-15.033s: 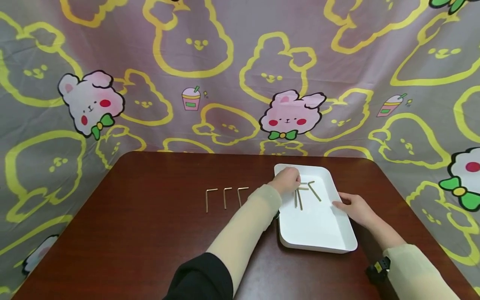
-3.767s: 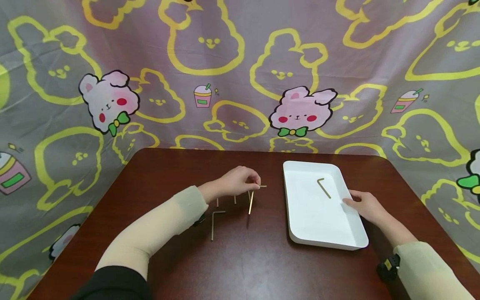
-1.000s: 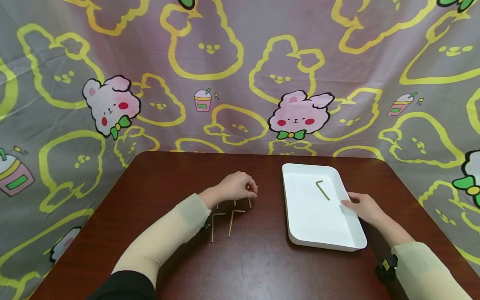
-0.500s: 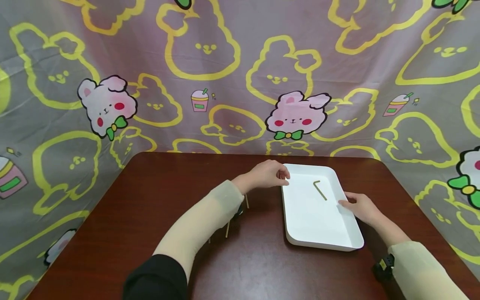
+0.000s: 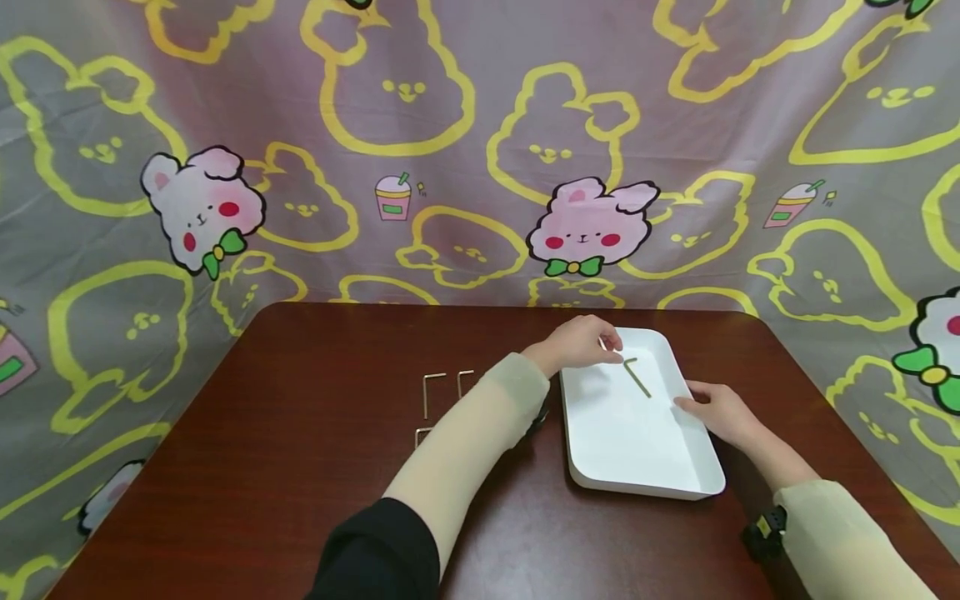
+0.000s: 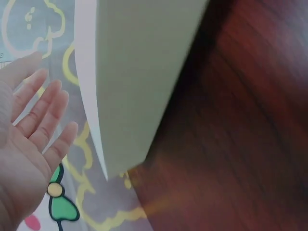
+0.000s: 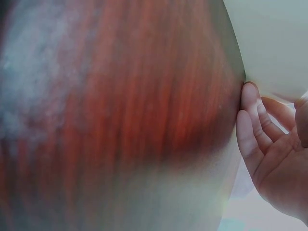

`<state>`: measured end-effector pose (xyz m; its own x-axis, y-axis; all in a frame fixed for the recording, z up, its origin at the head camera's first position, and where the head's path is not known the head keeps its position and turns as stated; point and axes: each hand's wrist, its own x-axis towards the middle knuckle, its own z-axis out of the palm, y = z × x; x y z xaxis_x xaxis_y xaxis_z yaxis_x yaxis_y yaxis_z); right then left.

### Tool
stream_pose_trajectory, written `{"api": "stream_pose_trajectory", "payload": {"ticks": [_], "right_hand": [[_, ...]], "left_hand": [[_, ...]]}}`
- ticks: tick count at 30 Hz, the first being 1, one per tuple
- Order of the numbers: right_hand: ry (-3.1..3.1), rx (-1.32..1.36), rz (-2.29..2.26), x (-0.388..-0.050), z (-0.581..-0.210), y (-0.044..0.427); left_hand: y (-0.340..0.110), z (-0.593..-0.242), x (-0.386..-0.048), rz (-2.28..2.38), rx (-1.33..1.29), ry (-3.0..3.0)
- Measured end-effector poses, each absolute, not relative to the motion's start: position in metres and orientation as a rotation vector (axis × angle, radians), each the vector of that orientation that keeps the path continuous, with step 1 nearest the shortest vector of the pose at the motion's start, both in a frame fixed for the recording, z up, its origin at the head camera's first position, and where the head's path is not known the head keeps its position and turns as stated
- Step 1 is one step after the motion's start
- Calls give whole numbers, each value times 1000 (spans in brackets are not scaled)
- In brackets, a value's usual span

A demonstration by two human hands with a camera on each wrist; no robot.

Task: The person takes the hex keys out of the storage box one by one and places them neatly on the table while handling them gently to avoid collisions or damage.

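Note:
In the head view a white tray (image 5: 637, 442) stands on the right part of the table with one L-shaped hex key (image 5: 638, 380) inside. My left hand (image 5: 579, 342) is above the tray's far part, fingertips close to the bend of that key; whether they touch it I cannot tell. The fingers (image 6: 53, 103) look relaxed and hold nothing in the left wrist view. My right hand (image 5: 720, 414) grips the tray's right wall, thumb over the rim and fingers against the outside. More hex keys lie left of the tray, among them one upright key (image 5: 425, 396); my left forearm hides others.
The brown wooden table (image 5: 315, 467) runs up to a patterned curtain (image 5: 465, 183) at the back and sides. A black strap device (image 5: 765, 533) sits at the right wrist. My left sleeve (image 5: 465, 450) crosses the middle of the table.
Earlier several hex keys lay in the tray; one is there now, with more on the table. Over the last second my left hand moved right from the table keys to the tray.

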<state>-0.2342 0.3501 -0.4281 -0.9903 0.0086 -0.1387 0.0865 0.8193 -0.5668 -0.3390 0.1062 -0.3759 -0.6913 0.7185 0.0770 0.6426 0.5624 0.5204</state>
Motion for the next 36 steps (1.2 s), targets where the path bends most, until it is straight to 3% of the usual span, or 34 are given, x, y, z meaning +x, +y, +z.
{"api": "stream_pose_trajectory", "payload": {"ticks": [11,22,36], "right_hand": [[2898,31,-881,-233,-426,351],[2887,48,-896,-235,-427,349],[2860,91,-911,-234,-428,349]], "left_hand": [[146,-393,-329,676,1184,2538],[144,-403,-331,481,1177,2596],[143,-412,-333,711,1099,2481]]}}
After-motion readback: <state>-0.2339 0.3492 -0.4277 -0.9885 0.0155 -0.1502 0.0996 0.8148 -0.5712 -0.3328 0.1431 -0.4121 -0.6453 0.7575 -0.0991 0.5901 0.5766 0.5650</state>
